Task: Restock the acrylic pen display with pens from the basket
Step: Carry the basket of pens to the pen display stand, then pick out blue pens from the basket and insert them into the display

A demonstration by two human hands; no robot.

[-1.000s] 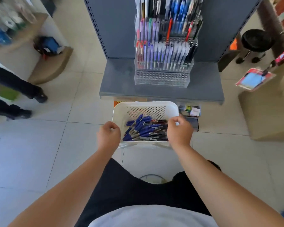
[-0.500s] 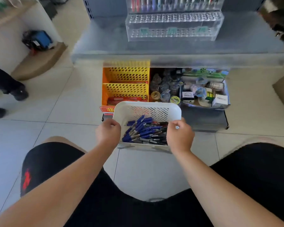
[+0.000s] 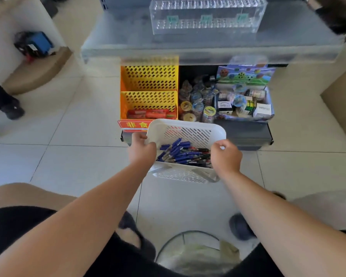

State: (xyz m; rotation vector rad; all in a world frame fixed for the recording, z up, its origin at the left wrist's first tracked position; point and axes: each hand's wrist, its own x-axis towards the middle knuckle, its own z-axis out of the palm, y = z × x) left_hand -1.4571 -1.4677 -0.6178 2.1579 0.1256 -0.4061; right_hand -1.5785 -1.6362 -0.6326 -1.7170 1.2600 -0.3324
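**Q:** Seen from the head camera, where is the basket?

**A:** The white basket [image 3: 188,126] is right in front of me, held above the tiled floor [image 3: 78,160] and tipped a little. My left hand [image 3: 142,151] has its fingers curled round the basket's left rim. My right hand [image 3: 226,159] has its fingers curled over the right rim, holding it.

**Q:** And the pens?

**A:** The pens [image 3: 180,153] lie heaped in the bottom of the basket. They are mostly blue, with a few dark ones toward its right side.

**Q:** Where is the display?

**A:** The clear display [image 3: 208,19] stands on the grey shelf [image 3: 118,39], well beyond the basket's far rim. Only its lowest tier shows. Under that shelf, just past the far rim, a yellow bin [image 3: 149,84] sits to the left. A box of small toys [image 3: 246,100] sits to the right, with little jars [image 3: 198,108] between them.
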